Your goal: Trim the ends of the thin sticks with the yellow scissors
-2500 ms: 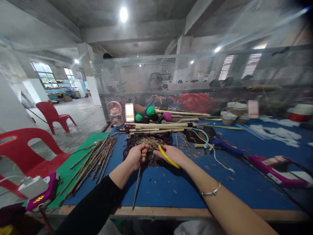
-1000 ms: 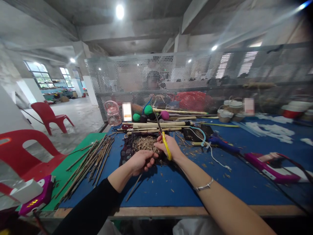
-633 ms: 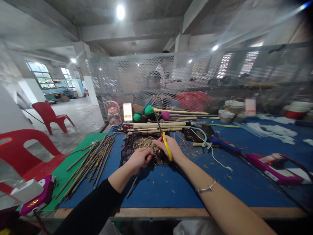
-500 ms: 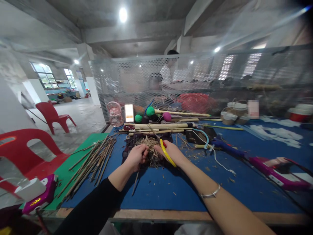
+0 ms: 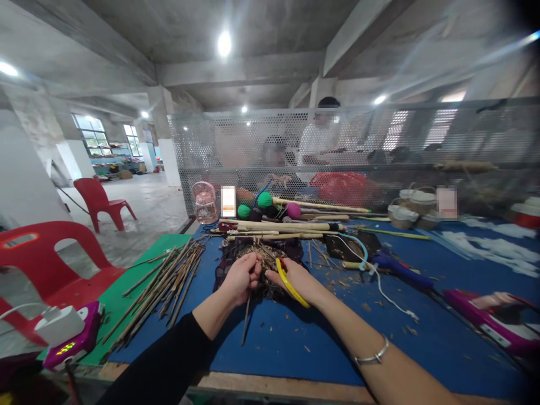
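A thin brown stick [image 5: 246, 323] passes through the closed fingers of my left hand [image 5: 242, 277], its lower end pointing toward the table's front edge. Close beside it, my right hand [image 5: 295, 278] is wrapped round yellow-handled scissors [image 5: 291, 287], whose blades point up and left. Both hands are over a heap of plant scraps [image 5: 268, 254] on a dark cloth [image 5: 223, 261]. To the left lies a loose pile of thin sticks [image 5: 169, 287].
Pale thick stalks [image 5: 287, 226] lie across the blue table [image 5: 287, 349] behind the hands. Green yarn balls [image 5: 265, 199] and a pink bottle [image 5: 205, 202] stand farther back. Purple heat-tool-like devices [image 5: 485, 320] sit at right. People are beyond the mesh screen [image 5: 236, 140].
The camera view has shifted, so the scene appears lower and slightly to the right. Both hands remain close together, with the stick and the scissors still held. The stick now hangs more upright.
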